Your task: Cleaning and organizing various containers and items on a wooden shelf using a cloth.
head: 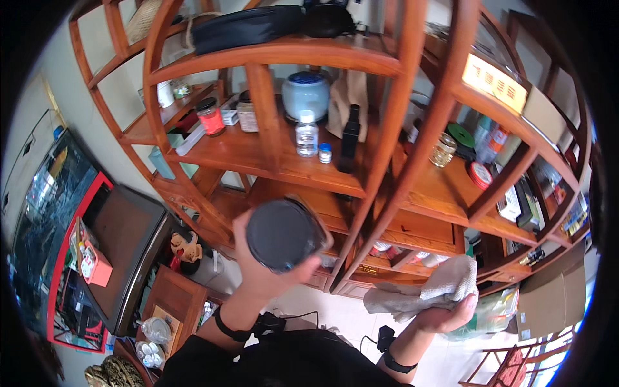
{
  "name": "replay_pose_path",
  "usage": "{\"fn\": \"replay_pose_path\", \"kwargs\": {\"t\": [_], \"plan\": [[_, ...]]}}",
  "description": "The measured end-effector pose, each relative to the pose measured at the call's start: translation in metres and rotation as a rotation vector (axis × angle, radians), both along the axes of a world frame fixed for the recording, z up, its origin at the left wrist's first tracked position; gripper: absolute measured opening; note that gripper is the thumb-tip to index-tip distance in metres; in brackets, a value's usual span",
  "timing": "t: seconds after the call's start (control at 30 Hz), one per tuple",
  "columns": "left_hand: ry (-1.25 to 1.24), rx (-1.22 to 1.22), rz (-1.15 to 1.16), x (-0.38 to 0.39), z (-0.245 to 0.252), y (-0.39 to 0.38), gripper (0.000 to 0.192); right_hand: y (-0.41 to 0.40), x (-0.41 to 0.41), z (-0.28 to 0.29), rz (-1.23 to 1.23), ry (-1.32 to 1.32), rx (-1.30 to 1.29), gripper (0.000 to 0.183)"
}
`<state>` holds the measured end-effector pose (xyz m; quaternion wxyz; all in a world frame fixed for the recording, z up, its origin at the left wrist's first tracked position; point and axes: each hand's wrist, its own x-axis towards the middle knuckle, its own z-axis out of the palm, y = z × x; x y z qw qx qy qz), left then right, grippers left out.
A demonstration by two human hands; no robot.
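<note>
My left hand (pixel 266 273) grips a jar with a round black lid (pixel 279 235), in front of the wooden shelf unit. The lid faces me and hides most of the jar. At the right, my right hand (pixel 452 314) holds a crumpled light grey cloth (pixel 435 290). On the shelf beyond the jar stand a clear plastic bottle with a white cap (pixel 307 135), a small blue-capped bottle (pixel 325 154), a black box-like object (pixel 350 135) and a pale blue ceramic jar with a dark blue lid (pixel 305 96).
A red-filled jar (pixel 210 117) stands on the shelf's left part. Wooden uprights (pixel 382 155) divide the shelves. On the right shelf are a glass jar (pixel 442 150) and a red-rimmed tin (pixel 479 175). A brown cabinet (pixel 125 242) stands left; a cardboard box (pixel 551 300) is at right.
</note>
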<state>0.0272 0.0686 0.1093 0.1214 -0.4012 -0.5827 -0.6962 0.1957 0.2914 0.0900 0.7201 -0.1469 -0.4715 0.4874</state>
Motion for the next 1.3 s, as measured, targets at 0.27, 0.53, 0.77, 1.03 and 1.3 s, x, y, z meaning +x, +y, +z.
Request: {"fn": "replay_pose_path", "kwargs": {"t": [0.27,0.53,0.77,1.03,1.3], "plan": [[-0.048,-0.034,0.631,-0.110,0.039,-0.065,0.072,-0.069,-0.076,0.011,0.142,-0.093,0.088,0.050],[-0.132,0.002,0.632,-0.197,0.047,-0.058,0.069,-0.112,-0.112,0.014,0.188,-0.190,0.217,0.055],[-0.228,-0.131,0.604,-0.220,0.048,-0.024,0.074,-0.121,-0.120,0.009,-0.009,-0.204,0.176,0.056],[-0.217,-0.335,0.766,-0.214,0.049,-0.007,0.077,-0.115,-0.113,0.013,0.002,-0.295,0.232,0.047],[-0.215,-0.440,0.886,-0.222,0.051,0.005,0.081,-0.108,-0.119,0.011,0.031,-0.275,0.225,0.048]]}}
